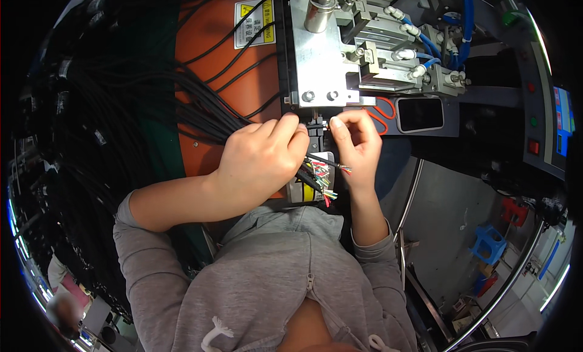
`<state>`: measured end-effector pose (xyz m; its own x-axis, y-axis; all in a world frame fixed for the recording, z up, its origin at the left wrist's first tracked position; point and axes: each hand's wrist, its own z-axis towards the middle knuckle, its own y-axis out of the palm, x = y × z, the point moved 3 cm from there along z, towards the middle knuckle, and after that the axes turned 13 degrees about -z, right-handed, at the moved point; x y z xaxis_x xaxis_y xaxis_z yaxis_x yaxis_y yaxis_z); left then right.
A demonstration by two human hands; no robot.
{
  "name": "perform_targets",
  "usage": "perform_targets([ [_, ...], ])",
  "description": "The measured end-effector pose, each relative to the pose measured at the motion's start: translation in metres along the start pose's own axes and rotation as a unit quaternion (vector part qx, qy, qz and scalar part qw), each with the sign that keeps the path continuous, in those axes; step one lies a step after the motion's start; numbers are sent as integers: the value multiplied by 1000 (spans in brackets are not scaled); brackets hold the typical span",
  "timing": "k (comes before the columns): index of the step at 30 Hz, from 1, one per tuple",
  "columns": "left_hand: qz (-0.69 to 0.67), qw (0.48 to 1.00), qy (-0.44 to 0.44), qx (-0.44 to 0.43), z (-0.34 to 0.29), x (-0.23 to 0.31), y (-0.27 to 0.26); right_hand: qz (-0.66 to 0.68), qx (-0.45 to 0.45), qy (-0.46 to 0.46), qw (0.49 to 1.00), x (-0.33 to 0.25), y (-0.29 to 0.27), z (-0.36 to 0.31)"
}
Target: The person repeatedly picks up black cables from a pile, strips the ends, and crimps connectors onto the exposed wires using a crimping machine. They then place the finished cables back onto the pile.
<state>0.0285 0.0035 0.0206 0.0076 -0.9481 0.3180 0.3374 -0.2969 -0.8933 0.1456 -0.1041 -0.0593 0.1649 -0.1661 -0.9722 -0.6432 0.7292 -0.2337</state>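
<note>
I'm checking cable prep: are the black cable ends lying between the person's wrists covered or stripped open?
Stripped open: coloured inner wires fan out beyond the jackets of the black cables.

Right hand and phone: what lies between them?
Red looped handles, probably of scissors, lie between the right hand and the phone, in the head view.

Cable bundle (212,111) left of hands (258,153), phone (420,114) right (scissors (383,116) beside it).
</note>
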Motion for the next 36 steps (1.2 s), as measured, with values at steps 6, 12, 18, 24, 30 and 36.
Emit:
perform_targets([
  [6,-47,999,16,-6,1,-8,-1,21,-124,-274,953,-32,-21,-3],
  [12,-163,957,172,166,7,-7,-19,147,-28,-197,969,-37,-26,-5],
  [18,-267,956,86,90,6,-11,-8,49,-21,-224,973,-53,-8,-6],
  [24,-290,951,62,91,8,-11,-10,183,-70,-105,975,-50,-4,-6],
  [30,-299,948,35,104,6,-14,-4,31,-27,-111,993,-59,-6,-11],
  [36,-308,946,34,93,7,-12,-9,17,11,-91,996,-65,-7,-11],
])
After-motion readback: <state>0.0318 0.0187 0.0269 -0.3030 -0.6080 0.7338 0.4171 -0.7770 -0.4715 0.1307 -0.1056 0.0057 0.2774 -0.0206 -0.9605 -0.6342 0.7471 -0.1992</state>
